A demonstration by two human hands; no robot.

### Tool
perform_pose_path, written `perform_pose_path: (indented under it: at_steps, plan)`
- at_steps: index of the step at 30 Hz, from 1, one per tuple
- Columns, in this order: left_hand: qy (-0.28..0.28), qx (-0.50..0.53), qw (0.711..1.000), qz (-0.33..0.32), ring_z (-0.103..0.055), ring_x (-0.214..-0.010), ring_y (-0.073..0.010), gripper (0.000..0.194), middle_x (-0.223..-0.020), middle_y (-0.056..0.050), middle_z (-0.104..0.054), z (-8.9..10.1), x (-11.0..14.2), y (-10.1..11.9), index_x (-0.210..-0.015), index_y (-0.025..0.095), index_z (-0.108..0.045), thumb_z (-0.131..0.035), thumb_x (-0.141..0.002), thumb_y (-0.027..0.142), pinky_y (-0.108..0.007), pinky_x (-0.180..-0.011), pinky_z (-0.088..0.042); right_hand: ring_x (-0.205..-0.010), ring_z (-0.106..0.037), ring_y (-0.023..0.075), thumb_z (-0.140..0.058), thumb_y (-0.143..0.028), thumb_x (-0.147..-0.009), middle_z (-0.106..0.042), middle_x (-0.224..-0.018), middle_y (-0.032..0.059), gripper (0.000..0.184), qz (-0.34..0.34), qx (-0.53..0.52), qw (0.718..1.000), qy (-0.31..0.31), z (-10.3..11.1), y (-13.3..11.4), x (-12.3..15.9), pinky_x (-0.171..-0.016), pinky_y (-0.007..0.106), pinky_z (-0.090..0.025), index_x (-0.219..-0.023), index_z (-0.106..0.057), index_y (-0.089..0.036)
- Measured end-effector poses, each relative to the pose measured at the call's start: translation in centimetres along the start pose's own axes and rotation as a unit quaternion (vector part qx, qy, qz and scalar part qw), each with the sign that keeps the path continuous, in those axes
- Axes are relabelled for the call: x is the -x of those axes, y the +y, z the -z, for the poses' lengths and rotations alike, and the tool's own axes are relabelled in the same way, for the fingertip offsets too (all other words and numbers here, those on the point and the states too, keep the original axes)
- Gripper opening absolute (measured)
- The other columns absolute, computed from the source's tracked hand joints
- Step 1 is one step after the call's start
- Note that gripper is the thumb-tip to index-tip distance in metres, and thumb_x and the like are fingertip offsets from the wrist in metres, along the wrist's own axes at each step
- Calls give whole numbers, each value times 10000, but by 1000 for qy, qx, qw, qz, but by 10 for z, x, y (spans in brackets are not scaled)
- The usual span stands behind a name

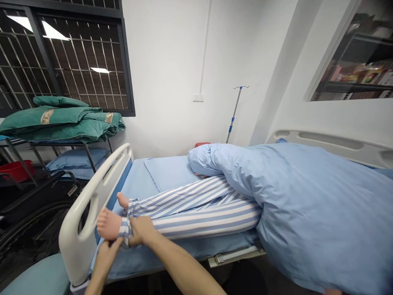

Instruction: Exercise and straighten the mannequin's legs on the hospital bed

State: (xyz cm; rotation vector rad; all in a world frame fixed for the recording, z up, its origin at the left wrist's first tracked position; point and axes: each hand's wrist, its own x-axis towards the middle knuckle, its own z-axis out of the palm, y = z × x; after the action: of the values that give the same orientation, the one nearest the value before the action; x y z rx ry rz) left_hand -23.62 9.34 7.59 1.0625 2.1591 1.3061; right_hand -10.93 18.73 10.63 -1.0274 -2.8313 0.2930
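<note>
On the bed lies a figure with smooth, plastic-looking feet, apparently a care manikin. Its near foot (109, 224) points up beside the footboard, and the far foot (123, 200) lies behind it. Blue-and-white striped pyjama trousers (205, 219) cover both legs down to the ankles. My right hand (141, 230) is closed on the near trouser cuff from above, its fingertips partly hidden. Below the near heel, my left hand (107, 255) pinches the lower edge of the same cuff. A light blue quilt (307, 209) covers the upper body.
The white footboard (72, 229) rises just left of the feet. A wheelchair (33, 213) stands beyond it, near a rack with folded green bedding (67, 123). Behind the bed are a drip stand (235, 116) and a wall socket (198, 98). A metal side rail (233, 255) sits low along the near side.
</note>
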Motion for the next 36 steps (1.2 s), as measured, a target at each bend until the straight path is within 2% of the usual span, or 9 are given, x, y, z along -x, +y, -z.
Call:
perform_pose_path:
  at_steps: [4, 7, 11, 14, 17, 21, 26, 30, 36]
  plan:
    - [-3, -59, 994, -92, -634, -836, -285, 430, -822, -89, -693, 25, -19, 110, -831, 170, -615, -544, -663, 559, -345, -698, -473, -860, -644, 300, -653, -463, -582, -677, -930, 87, 599, 6, -28, 997, 76, 108, 15, -5, -700, 367, -514, -1110, -545, -203]
    - [83, -119, 970, -196, -613, -806, -253, 390, -788, -65, -659, 26, -7, 210, -842, 182, -598, -497, -732, 542, -304, -658, -419, -838, -636, 274, -649, -470, -606, -675, -905, 60, 527, 28, -73, 989, 122, 197, 35, 6, -667, 320, -498, -1058, -595, -204]
    - [210, -114, 906, -350, -594, -870, -238, 383, -848, -62, -633, 5, 26, 320, -942, 173, -580, -459, -792, 505, -302, -750, -399, -830, -614, 198, -639, -299, -648, -654, -892, 32, 355, 85, -172, 961, 199, 295, 69, 44, -696, 241, -480, -952, -646, -117]
    - [239, -99, 870, -420, -568, -960, -248, 403, -910, -74, -616, -11, 44, 373, -1015, 147, -560, -469, -802, 477, -318, -840, -381, -838, -606, 181, -603, -273, -677, -637, -891, 32, 384, 78, -242, 940, 227, 341, 87, 78, -728, 252, -494, -994, -625, -57]
    - [233, -88, 856, -453, -554, -991, -250, 412, -926, -74, -603, -17, 52, 398, -1048, 130, -546, -481, -804, 455, -338, -892, -359, -835, -605, 172, -573, -290, -702, -628, -900, 43, 412, 75, -276, 930, 232, 362, 94, 97, -758, 291, -504, -1025, -602, -36]
    - [218, -108, 866, -437, -556, -970, -249, 412, -904, -67, -604, -9, 49, 387, -1068, 145, -544, -474, -807, 456, -335, -885, -359, -838, -598, 166, -596, -282, -679, -618, -890, 35, 411, 79, -271, 933, 223, 353, 88, 87, -769, 285, -496, -1004, -606, -32]
    - [199, -145, 904, -350, -581, -804, -216, 372, -768, -36, -604, 9, 22, 323, -923, 187, -589, -461, -788, 509, -272, -704, -380, -823, -601, 167, -666, -336, -629, -619, -854, 7, 440, 69, -198, 961, 182, 295, 68, 38, -743, 241, -472, -979, -629, -72]
    - [147, -170, 953, -203, -590, -755, -237, 382, -700, -50, -598, 17, -9, 239, -785, 188, -584, -469, -753, 551, -280, -611, -379, -824, -630, 227, -683, -459, -592, -660, -885, 44, 523, 1, -98, 987, 127, 217, 43, 2, -697, 283, -485, -1027, -607, -180]
    - [32, -115, 993, 1, -623, -922, -334, 388, -804, -107, -677, -3, -26, 61, -774, 193, -570, -454, -744, 563, -394, -738, -490, -830, -650, 295, -653, -469, -588, -671, -927, 122, 597, -9, -5, 998, 56, 62, 10, -15, -713, 402, -526, -1084, -544, -156]
